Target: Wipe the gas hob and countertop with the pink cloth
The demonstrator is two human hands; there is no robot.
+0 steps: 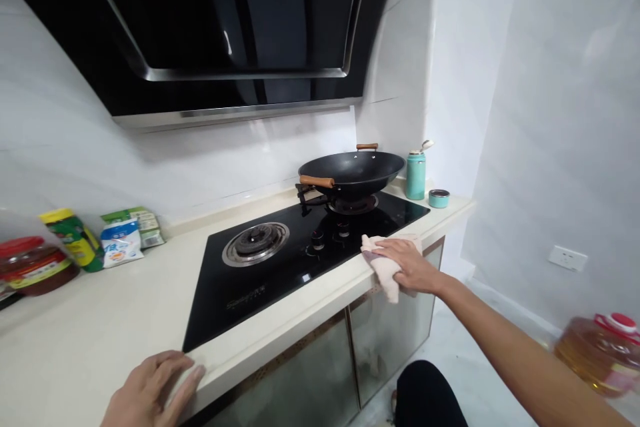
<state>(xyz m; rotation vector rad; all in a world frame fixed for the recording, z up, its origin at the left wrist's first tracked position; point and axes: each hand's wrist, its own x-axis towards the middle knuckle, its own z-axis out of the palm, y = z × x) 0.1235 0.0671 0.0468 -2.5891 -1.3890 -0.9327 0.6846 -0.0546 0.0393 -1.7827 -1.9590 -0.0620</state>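
Right grip (411, 265): palm down, fingers spread flat on the cloth (387, 270), pressing it rather than clenching it. Cloth is pale pink-beige and lies on the front lip of the table (115, 320), just past the right front corner of the hob (280, 263); one end is folded over the edge and hangs down in front of the cabinet door (385, 340). The cloth's long axis seems to run roughly along the arm, from the hob's glass out over the edge, though the hand hides much of it.

Left grip (153, 390): holding nothing, fingers relaxed and lying flat on the table's front edge, at the hob's near left corner. It is well apart from the cloth; the right hand is the one on it.

Key relation: the cloth sits directly under the right palm, with the hob's glass just beyond the fingertips, toward the wall and to the left. The knobs (330, 240) are near, between cloth and left burner (256, 242).

Other: wok (353, 173) on the right burner; teal flask (415, 175) and its cap (439, 198) beside it at the far corner. Jar (33, 265) and packets (123, 237) stand at the far left. Oil bottle (600, 353) on the floor, low right.
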